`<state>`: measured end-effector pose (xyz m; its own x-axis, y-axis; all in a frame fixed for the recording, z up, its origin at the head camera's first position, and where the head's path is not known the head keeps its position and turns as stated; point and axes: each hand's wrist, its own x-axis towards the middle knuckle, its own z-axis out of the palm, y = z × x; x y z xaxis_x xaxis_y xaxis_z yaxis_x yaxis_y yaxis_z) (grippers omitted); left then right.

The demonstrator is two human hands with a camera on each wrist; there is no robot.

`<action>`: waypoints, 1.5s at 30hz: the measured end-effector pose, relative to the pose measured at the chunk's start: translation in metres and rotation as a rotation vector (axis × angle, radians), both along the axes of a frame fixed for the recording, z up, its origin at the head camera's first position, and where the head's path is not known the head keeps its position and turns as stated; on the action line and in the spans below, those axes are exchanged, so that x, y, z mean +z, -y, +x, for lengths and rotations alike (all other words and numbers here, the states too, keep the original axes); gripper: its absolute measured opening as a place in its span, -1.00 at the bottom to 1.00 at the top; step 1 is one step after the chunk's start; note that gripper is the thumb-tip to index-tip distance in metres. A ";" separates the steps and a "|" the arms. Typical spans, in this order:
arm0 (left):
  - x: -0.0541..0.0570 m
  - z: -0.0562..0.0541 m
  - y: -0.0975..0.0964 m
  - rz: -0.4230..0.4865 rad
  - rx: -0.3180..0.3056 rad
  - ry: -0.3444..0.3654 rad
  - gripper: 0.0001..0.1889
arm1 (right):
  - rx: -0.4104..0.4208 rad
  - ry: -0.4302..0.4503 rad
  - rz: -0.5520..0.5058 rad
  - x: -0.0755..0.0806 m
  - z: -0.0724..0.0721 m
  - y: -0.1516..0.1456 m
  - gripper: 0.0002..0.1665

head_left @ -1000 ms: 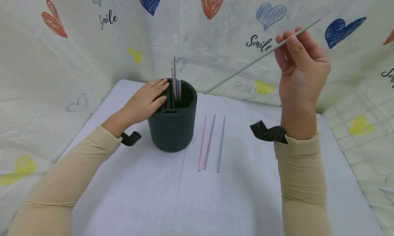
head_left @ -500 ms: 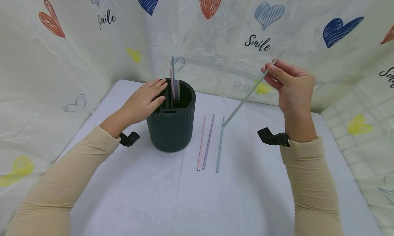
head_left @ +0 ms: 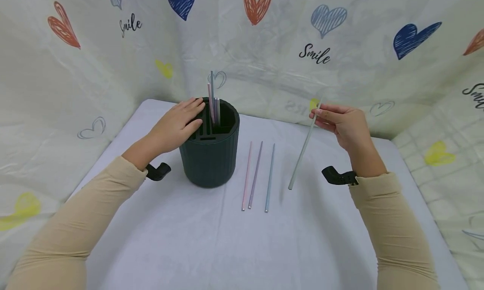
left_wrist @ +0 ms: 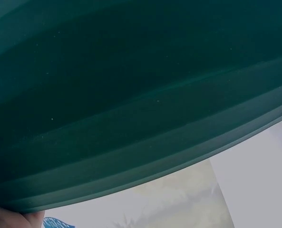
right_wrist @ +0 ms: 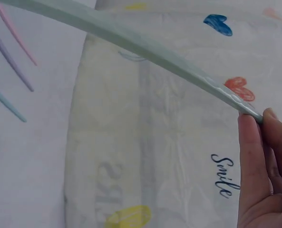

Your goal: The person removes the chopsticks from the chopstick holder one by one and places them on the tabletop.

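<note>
My left hand [head_left: 174, 124] rests with extended fingers on the slotted top of a dark green utensil holder [head_left: 209, 164]. In the left wrist view the holder's ribbed wall [left_wrist: 145, 104] covers most of the picture. Several chopsticks [head_left: 212, 98] stand inside the holder. My right hand [head_left: 344, 124] pinches a pale green chopstick [head_left: 304, 149] by its thin end between thumb and fingers, the thick end slanting down above the table. To its left lie a blue chopstick [head_left: 270, 178], a purple chopstick [head_left: 255, 175] and a pink chopstick [head_left: 247, 176], roughly side by side.
The table [head_left: 211, 252] has a white cover. Behind it hangs a pale curtain [head_left: 261, 71] printed with hearts and words, close to the table's back edge. Black wrist cameras sit on both wrists.
The right hand has come down and slightly left, swinging the green chopstick from a raised slant to a steeper one, thick end low, right of the blue chopstick. The left hand stays put.
</note>
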<state>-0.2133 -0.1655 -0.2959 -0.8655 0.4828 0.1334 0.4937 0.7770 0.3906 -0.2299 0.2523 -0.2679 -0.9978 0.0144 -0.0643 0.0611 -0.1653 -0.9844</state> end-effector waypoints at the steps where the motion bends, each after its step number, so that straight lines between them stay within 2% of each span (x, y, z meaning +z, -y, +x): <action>1: 0.000 0.000 0.000 0.001 0.000 -0.003 -0.41 | 0.015 0.018 0.010 -0.003 -0.002 -0.001 -0.89; 6: 0.000 0.000 0.001 -0.003 0.006 -0.004 -0.41 | 0.097 0.134 0.034 -0.017 -0.011 -0.002 -0.82; 12: -0.001 0.000 0.001 -0.007 0.009 -0.001 -0.41 | 0.130 0.254 0.092 -0.035 -0.019 -0.003 -0.88; 17: -0.001 0.001 -0.001 -0.004 0.009 -0.001 -0.41 | 0.140 0.336 0.089 -0.052 -0.025 -0.006 -0.53; 19: -0.002 0.001 0.000 -0.001 0.012 -0.001 -0.41 | 0.148 0.355 0.094 -0.060 -0.028 -0.006 -0.47; 25: -0.002 0.001 -0.001 0.000 0.007 -0.005 -0.41 | 0.155 0.390 0.137 -0.085 -0.035 -0.006 -0.86; 26: -0.002 0.000 -0.001 -0.002 0.005 -0.004 -0.41 | 0.152 0.401 0.140 -0.089 -0.035 -0.005 -0.87; 28: -0.002 0.000 -0.002 -0.004 0.003 0.001 -0.41 | 0.153 0.420 0.138 -0.097 -0.038 -0.004 -0.81; 34: -0.002 0.000 -0.002 0.000 0.011 -0.002 -0.41 | 0.157 0.462 0.140 -0.115 -0.044 0.003 -0.44; 42: -0.002 -0.001 -0.002 0.000 0.010 -0.006 -0.40 | 0.127 0.493 0.191 -0.132 -0.049 0.010 -0.40; 45: -0.002 -0.001 -0.003 -0.004 0.005 -0.002 -0.40 | 0.117 0.497 0.203 -0.139 -0.051 0.011 -0.47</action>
